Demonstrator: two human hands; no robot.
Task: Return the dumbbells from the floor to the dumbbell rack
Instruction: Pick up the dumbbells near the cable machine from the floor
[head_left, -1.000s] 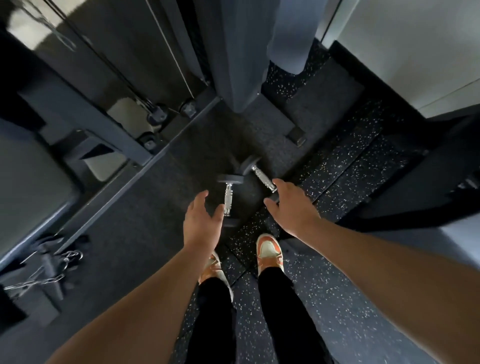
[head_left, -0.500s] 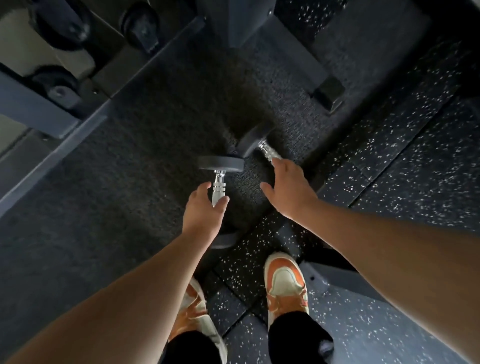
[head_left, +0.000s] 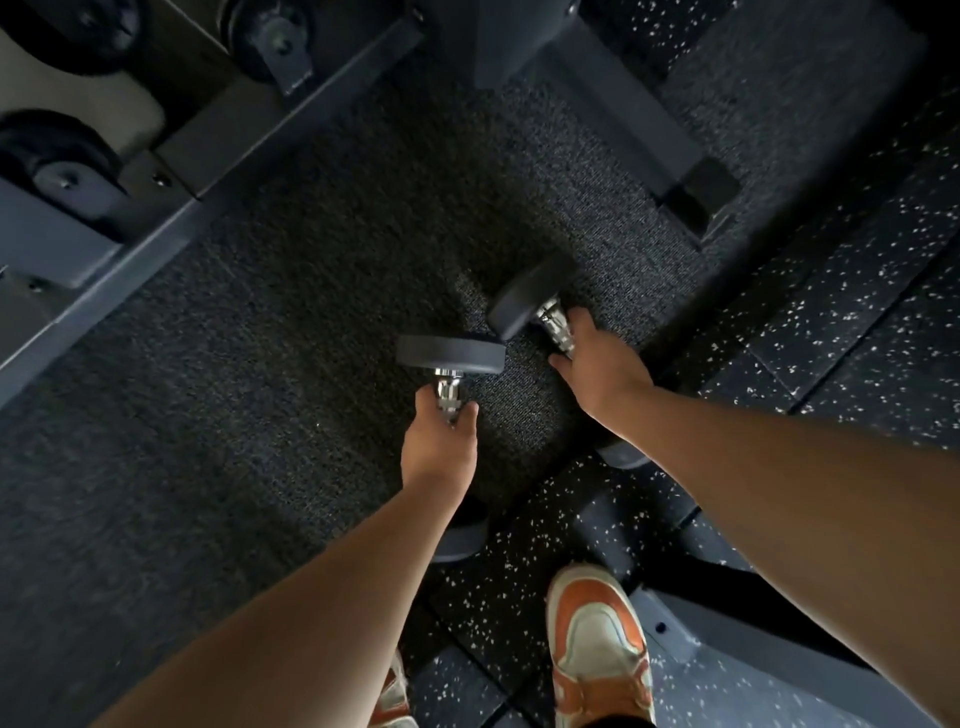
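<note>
Two small dumbbells with black round heads and chrome handles lie on the dark carpet in front of my feet. My left hand (head_left: 441, 441) wraps the chrome handle of the left dumbbell (head_left: 451, 354), whose near head shows beside my forearm. My right hand (head_left: 597, 364) closes over the handle of the right dumbbell (head_left: 530, 301); its near head peeks out under my wrist. Both dumbbells rest on the floor. No dumbbell rack is in sight.
A grey machine frame (head_left: 130, 218) with black pulley wheels (head_left: 47, 150) runs along the upper left. A grey steel foot (head_left: 623, 114) with a black end cap crosses the top centre. Speckled rubber tiles (head_left: 857, 291) lie to the right. My orange-and-white shoes (head_left: 597, 644) stand below.
I have bent lower, and the view has closed in on the floor. Both hands went from hovering open above the dumbbells to closing around their handles.
</note>
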